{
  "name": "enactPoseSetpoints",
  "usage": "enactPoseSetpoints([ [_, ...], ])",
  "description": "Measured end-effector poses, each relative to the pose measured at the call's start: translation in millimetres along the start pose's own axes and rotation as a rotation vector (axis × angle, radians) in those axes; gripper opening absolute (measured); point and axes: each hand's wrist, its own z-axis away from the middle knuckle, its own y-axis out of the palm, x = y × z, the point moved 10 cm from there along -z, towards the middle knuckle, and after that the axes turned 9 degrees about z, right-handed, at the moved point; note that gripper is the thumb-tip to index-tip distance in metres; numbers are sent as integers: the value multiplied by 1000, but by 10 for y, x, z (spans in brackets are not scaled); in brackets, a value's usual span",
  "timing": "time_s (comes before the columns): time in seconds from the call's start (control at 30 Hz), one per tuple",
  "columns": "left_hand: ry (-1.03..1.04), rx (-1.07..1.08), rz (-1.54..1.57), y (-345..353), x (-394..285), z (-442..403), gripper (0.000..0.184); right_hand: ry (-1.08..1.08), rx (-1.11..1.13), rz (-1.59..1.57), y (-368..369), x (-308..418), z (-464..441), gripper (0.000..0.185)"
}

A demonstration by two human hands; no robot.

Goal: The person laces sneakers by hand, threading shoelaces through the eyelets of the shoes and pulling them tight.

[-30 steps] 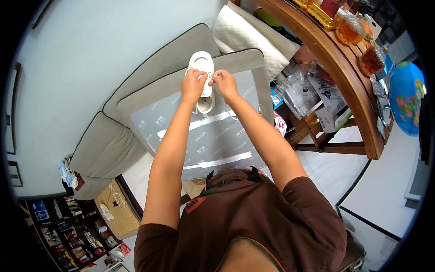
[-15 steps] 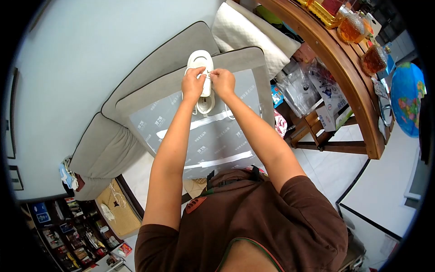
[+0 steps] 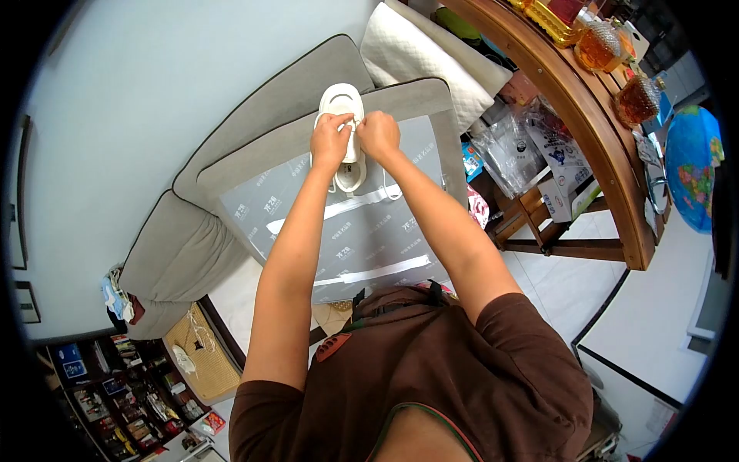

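A white shoe [image 3: 351, 179] lies on a grey printed sheet [image 3: 362, 239] over the sofa seat, its toe pointing away from me. My left hand [image 3: 330, 141] is at the shoe's left side, thumb and fingers pinched together by the laces. On the right side, my right hand [image 3: 379, 136] is closed with its fingertips at the laces. What each hand pinches is too small to make out, though white lace shows close to the fingers. A loop of white lace [image 3: 390, 188] hangs below my right hand.
A wooden shelf [image 3: 570, 108] with amber bottles [image 3: 597, 48] curves along the right, near a globe [image 3: 694, 169]. Plastic-wrapped items [image 3: 508, 154] lie beneath it. A sofa back [image 3: 269, 100] runs behind the shoe. A bookshelf [image 3: 115, 393] stands at lower left.
My right hand has turned and its fingers have curled in more closely at the laces. My left hand stays at the shoe with only a slight shift.
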Motion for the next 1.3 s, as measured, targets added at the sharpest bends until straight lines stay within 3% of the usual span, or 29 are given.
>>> enactPoseSetpoints([
  [0.53,-18,-17,25,32,55,-73,19,-21,-274,-332,-105,26,136,12],
  [0.73,-108,-41,77,38,154,-51,21,-136,-178,-213,-111,198,57,13],
  [0.93,-147,-117,78,33,160,44,51,-149,-82,74,-56,342,-96,12],
  [1.03,-176,-186,144,4,173,128,56,-134,0,172,-5,406,-171,11],
  [1.3,-192,-222,92,-21,116,289,55,-192,-89,340,7,520,-159,9],
])
